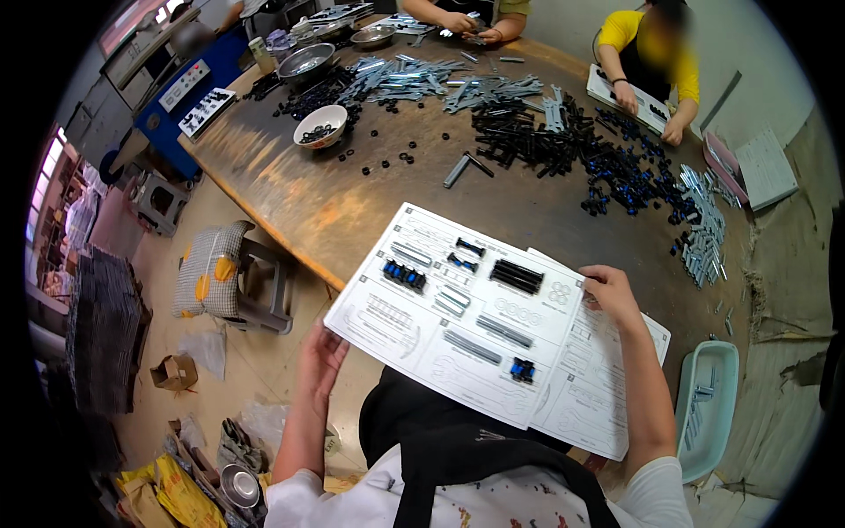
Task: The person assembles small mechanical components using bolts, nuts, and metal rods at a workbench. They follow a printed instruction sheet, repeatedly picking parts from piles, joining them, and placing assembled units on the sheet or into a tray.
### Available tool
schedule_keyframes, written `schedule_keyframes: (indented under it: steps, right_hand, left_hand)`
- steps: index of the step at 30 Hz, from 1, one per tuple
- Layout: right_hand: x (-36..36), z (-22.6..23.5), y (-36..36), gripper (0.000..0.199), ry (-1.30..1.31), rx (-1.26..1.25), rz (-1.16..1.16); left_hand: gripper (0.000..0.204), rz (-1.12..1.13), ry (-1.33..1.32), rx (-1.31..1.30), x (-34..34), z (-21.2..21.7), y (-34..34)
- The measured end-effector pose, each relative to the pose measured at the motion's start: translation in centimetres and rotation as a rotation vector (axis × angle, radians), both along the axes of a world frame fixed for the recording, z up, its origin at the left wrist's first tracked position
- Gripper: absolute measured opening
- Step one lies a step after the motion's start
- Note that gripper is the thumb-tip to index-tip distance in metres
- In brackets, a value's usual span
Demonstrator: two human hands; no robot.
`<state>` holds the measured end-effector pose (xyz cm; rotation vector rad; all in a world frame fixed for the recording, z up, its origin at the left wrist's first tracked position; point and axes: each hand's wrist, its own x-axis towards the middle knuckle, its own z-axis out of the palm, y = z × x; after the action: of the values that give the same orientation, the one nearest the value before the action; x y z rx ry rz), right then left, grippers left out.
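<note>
A white printed card (431,352) with outline drawings lies tilted between my hands at the table's near edge. My left hand (326,356) holds its left corner, fingers partly hidden beneath it. At its upper right corner my right hand (613,295) is closed on the edge. Resting on the card are black-and-blue bolts (403,275), a group of long black bolts (517,276), silver metal rods (473,346) and a smaller black-and-blue cluster (522,370). A second printed sheet (594,387) shows under the card's right side.
The wooden table (290,211) bears piles of wrenches (396,79), black bolts (537,132) and silver pins (704,229). A bowl (320,127) of black rings stands left. A pale green bin (707,409) is at right. Two people work across; a cushioned stool (216,273) stands left.
</note>
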<state>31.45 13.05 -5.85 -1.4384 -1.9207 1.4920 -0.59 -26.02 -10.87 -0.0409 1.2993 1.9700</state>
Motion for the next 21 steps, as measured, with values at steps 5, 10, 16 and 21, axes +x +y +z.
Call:
schedule_keyframes:
  steps: [5,10,16,21]
  right_hand:
    - [-6.5,0.9,-1.2,0.039,-0.054,-0.091,0.123]
    - [-12.2,2.0,-2.4,0.040,0.003,-0.175,0.213]
    - [-18.3,0.4,-3.2,0.027,0.199,-0.266,0.234]
    - [-22.0,-1.7,-3.0,0.025,0.330,-0.309,0.248]
  left_hand:
    - [0.033,0.105,0.009,0.081,-6.8,0.3,-1.5]
    - [0.038,0.228,0.063,0.163,-13.0,0.7,-1.9]
    - [0.044,0.326,0.070,0.218,-19.3,0.6,-3.1]
    - [0.036,0.346,0.040,0.295,-24.4,-1.0,-3.8]
